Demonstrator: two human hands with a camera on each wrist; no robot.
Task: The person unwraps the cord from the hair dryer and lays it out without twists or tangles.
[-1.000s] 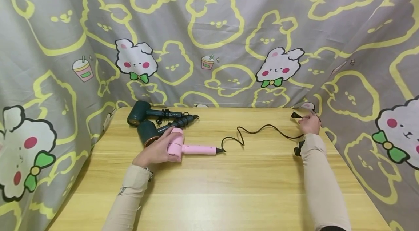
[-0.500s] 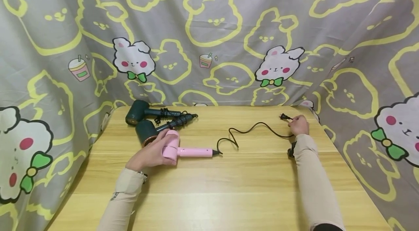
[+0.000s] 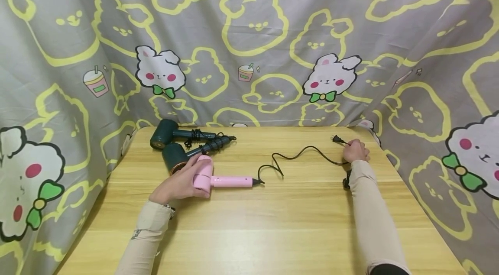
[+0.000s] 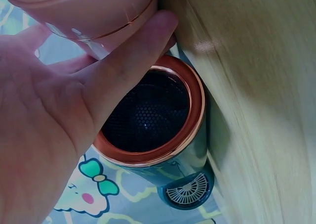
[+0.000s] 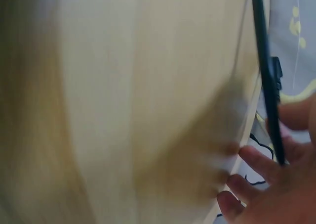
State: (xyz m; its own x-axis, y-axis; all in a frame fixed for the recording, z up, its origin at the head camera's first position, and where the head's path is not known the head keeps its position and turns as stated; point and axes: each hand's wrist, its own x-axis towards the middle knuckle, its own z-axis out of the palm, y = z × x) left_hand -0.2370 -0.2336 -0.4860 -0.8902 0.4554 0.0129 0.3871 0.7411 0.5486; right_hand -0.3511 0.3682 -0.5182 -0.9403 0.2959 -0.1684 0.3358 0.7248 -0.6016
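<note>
In the head view my left hand (image 3: 177, 186) grips the round head of a pink hair dryer (image 3: 233, 181), whose handle points right along the table. The left wrist view shows the thumb lying along the underside of the pink head (image 4: 98, 11). Black cord (image 3: 277, 164) runs in loose bends from the handle's end to the right. At the far right my right hand (image 3: 355, 151) holds that cord near its end, with the plug (image 3: 337, 138) sticking out leftward. In the right wrist view the cord (image 5: 264, 61) passes between thumb and fingers (image 5: 256, 162).
Two dark green hair dryers lie at the table's back left, cords wound round their handles. The nearer one (image 3: 173, 155), with a copper ring (image 4: 195, 93), is right behind my left hand; the other (image 3: 163, 133) lies farther back. Patterned curtain (image 3: 273, 50) surrounds the wooden table (image 3: 265, 231).
My right hand has moved a little left with the cord and plug. The pink hair dryer and left hand have shifted slightly left. In the last half second almost nothing moves.
</note>
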